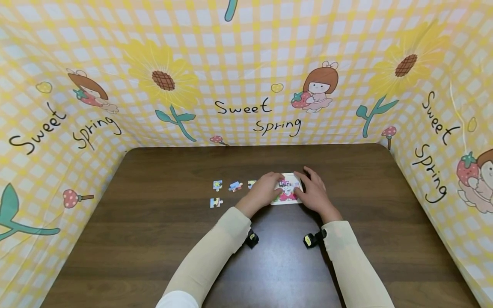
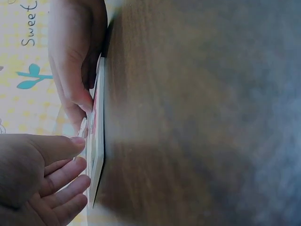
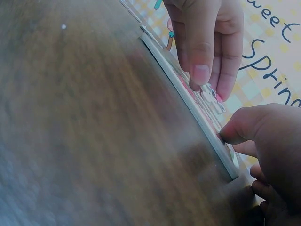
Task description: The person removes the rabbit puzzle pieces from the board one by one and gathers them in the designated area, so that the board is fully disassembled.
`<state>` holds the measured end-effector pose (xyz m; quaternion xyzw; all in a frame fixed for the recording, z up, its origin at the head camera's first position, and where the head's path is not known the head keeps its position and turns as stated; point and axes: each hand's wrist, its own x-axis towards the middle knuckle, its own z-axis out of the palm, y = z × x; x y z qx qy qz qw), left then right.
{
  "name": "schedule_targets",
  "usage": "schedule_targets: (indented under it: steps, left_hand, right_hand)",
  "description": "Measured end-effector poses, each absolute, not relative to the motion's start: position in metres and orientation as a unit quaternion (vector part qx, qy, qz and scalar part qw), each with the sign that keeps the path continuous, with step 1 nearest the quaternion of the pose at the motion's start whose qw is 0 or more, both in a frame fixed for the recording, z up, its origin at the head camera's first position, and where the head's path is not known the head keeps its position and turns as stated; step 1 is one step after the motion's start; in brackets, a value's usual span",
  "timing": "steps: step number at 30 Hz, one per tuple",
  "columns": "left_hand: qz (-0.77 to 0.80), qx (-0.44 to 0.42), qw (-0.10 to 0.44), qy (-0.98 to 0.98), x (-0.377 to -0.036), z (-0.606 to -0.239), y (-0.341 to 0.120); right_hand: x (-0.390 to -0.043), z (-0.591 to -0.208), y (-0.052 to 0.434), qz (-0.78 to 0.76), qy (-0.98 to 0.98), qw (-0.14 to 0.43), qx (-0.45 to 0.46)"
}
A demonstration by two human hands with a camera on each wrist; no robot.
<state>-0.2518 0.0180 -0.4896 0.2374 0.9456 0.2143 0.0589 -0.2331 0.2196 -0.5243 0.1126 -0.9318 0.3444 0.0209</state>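
On the table, a small framed jigsaw puzzle (image 1: 288, 196) with a pink and white picture lies flat between the two hands. My left hand (image 1: 263, 190) is over its left side and pinches a puzzle piece (image 3: 214, 100) between thumb and fingers, tilted just above the board. In the left wrist view that piece (image 2: 83, 127) shows edge-on at the thumb tip. My right hand (image 1: 315, 193) rests at the board's right side, its thumb (image 3: 235, 126) touching the surface and its other fingers spread towards the far edge. The hands hide part of the picture.
Loose puzzle pieces lie left of the board: one at the back left (image 1: 217, 185), a tilted one (image 1: 235, 186), one partly behind the left hand (image 1: 251, 184), and one in front (image 1: 216, 202). A checked cloth (image 1: 246, 77) walls the brown table (image 1: 154, 239).
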Motion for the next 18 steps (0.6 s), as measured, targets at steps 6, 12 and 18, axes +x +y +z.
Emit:
schedule_targets:
  steps: [6, 12, 18]
  left_hand:
    - [0.233, 0.227, 0.067, 0.943, -0.249, -0.484, 0.012]
    - [0.25, 0.228, 0.069, 0.938, -0.244, -0.476, -0.002]
    - [0.265, 0.241, 0.051, 0.932, -0.239, -0.468, -0.027]
  right_hand:
    - [-0.233, -0.523, 0.218, 0.343, -0.932, 0.017, 0.112]
    - [-0.231, -0.525, 0.217, 0.344, -0.932, 0.017, 0.11]
    - [-0.231, -0.526, 0.218, 0.347, -0.931, 0.023, 0.111]
